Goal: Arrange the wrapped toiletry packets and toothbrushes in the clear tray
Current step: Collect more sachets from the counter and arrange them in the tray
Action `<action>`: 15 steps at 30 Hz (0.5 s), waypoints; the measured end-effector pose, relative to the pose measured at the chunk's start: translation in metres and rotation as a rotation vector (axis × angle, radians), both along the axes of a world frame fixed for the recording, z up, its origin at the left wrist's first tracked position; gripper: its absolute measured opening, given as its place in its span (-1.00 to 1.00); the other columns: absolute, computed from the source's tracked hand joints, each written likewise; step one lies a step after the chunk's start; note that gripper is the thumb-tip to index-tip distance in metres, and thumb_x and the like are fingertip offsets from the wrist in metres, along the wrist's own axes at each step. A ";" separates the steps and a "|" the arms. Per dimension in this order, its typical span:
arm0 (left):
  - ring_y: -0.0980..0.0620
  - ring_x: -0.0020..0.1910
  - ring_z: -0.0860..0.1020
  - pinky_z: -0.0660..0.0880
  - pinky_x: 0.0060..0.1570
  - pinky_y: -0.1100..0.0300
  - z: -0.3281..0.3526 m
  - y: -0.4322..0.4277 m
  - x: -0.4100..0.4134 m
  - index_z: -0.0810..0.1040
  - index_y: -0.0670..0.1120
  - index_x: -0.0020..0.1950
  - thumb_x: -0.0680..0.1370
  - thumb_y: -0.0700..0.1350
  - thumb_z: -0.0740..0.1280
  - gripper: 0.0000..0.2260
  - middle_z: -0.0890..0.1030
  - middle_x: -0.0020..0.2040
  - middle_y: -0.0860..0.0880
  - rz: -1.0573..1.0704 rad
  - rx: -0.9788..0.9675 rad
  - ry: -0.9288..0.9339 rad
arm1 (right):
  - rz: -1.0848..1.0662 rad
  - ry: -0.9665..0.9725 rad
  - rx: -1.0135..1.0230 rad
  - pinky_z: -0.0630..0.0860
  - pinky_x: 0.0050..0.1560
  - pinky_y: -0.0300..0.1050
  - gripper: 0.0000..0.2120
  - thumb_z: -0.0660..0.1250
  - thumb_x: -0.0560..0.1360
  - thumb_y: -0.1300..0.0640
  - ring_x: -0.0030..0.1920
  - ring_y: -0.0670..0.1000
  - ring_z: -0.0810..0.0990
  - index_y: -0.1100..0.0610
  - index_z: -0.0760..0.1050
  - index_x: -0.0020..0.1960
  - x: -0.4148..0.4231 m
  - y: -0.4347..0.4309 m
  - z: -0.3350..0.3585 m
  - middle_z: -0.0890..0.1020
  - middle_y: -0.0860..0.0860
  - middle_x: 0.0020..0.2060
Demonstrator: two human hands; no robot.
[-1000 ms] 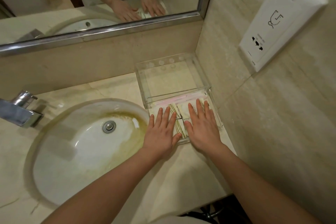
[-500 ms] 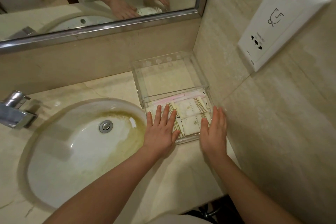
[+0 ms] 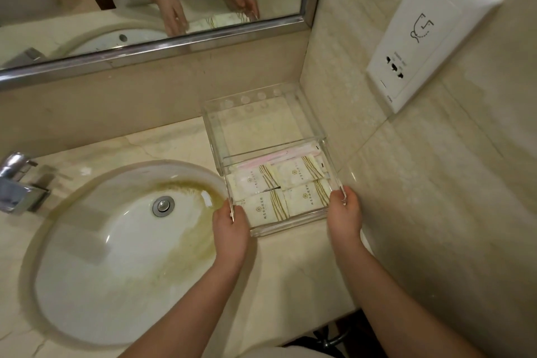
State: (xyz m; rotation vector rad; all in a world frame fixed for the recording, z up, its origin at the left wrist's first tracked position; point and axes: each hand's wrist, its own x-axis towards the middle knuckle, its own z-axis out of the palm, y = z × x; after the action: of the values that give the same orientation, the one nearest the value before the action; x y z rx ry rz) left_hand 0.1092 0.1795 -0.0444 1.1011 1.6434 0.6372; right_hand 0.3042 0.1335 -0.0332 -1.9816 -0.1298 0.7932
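Observation:
A clear tray sits on the marble counter, partly pulled out of a clear acrylic housing in the corner. Several white wrapped toiletry packets with gold stripes lie flat in it, side by side. Wrapped toothbrushes, one of them pink, lie along its far side. My left hand grips the tray's left wall near the front. My right hand grips the right wall near the front.
An oval sink with yellow stains lies just left of the tray, a chrome tap at its far left. A mirror hangs behind. A white socket panel is on the right wall. The counter edge runs near me.
Both hands lay flat on the packets a second ago. They have slid off to the sides, and each now grips a side wall of the tray.

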 end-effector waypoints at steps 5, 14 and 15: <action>-0.29 0.27 0.48 0.42 0.26 -0.30 -0.003 0.002 0.000 0.51 0.04 0.27 0.45 0.12 0.15 -0.57 0.53 0.25 -0.26 0.048 -0.082 -0.074 | 0.032 -0.018 0.044 0.32 0.12 -0.18 -0.62 0.21 0.60 0.10 0.11 -0.05 0.45 0.09 0.40 0.41 -0.002 0.001 0.006 0.48 -0.08 0.15; 0.07 0.30 0.51 0.39 0.37 -0.04 0.020 0.013 0.007 0.45 0.08 0.40 0.45 0.05 0.20 -0.50 0.57 0.30 0.08 0.149 -0.066 -0.228 | 0.057 -0.014 0.105 0.34 0.20 -0.17 -0.58 0.21 0.60 0.09 0.17 -0.09 0.44 0.07 0.37 0.46 0.004 0.019 0.010 0.49 -0.05 0.29; 0.07 0.31 0.50 0.38 0.39 -0.03 0.023 0.016 0.009 0.44 0.07 0.42 0.45 0.05 0.22 -0.49 0.56 0.32 0.09 0.160 -0.072 -0.234 | 0.063 -0.013 0.108 0.34 0.21 -0.16 -0.58 0.21 0.60 0.09 0.18 -0.09 0.44 0.07 0.36 0.45 0.006 0.023 0.010 0.49 -0.04 0.32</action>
State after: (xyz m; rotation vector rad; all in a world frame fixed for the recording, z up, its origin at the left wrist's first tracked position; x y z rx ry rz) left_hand 0.1180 0.1950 -0.0218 0.8155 1.5474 0.7740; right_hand 0.3098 0.1561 -0.0233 -1.8882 -0.2389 0.7976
